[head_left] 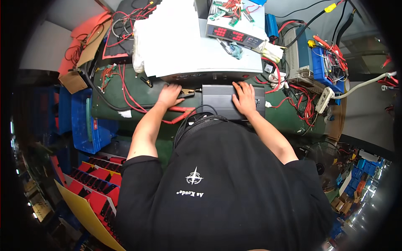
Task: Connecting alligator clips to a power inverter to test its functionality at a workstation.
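A black ribbed metal box (220,100) lies on the green bench before me. My right hand (246,98) rests on its right part, fingers stretched out and lying on the top. At the box's left end, my left hand (169,95) is closed on a black-handled battery clamp (187,95). The clamp's copper-coloured jaws point right, at the box's left end; whether they bite on a terminal is too small to tell. Just below that hand lies a red clamp (181,109) with red cable running left. A smaller black clip (146,81) lies apart to the left.
Behind the box stands a wide white-topped instrument (230,62), bearing a meter with red digits (234,35) and white sheets (167,37). Red cables (307,104) tangle at right near a power strip (324,100). Blue bins (86,125) and red-and-black units (96,175) stand at left.
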`<state>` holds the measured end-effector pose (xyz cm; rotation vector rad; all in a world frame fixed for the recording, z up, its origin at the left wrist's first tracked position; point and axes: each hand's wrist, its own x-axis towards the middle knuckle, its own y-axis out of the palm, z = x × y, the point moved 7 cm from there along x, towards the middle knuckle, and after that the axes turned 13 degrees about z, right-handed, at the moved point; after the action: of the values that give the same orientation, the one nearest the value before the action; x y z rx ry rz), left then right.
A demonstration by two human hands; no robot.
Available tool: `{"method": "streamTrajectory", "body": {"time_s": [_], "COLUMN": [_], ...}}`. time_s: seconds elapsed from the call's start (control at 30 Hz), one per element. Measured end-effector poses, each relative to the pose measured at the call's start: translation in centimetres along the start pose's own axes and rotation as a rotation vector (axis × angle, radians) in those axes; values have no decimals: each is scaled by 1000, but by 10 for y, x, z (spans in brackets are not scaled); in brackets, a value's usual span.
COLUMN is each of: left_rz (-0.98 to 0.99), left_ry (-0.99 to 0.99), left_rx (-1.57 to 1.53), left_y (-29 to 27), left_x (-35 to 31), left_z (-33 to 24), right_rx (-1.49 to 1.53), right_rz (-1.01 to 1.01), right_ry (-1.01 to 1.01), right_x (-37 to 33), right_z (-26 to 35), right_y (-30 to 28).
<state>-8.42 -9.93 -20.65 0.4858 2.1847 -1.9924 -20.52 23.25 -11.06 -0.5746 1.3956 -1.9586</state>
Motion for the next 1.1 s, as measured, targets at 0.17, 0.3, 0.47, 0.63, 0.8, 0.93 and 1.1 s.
{"method": "streamTrajectory", "body": {"time_s": [0.17, 0.3, 0.47, 0.63, 0.8, 0.93, 1.1], "left_rz": [-175, -288, 322, 161, -127, -144, -387], "left_ry": [-80, -73, -296, -568, -914, -1052, -1177], "left_rx": [62, -244, -1034, -1481, -1156, -1110, -1154], "left_y": [-29, -52, -34, -28, -12, -39, -142], "left_x": [-10, -13, 25, 41, 24, 16, -87], "left_z": [-22, -57, -104, -129, -139, -182, -276], "right_rx": [14, 62, 303, 1436, 1747, 1710, 1666], "right_rz": [-23, 22, -93, -111, 18, -31, -55], "right_ry": [-14, -10, 305, 505, 593, 641, 323], "right_x": [-1, 18, -8, -57, -69, -98, -125], "right_z": [-7, -34, -147, -229, -189, -218, -189], "right_y": [-4, -13, -20, 79, 109, 92, -23]}}
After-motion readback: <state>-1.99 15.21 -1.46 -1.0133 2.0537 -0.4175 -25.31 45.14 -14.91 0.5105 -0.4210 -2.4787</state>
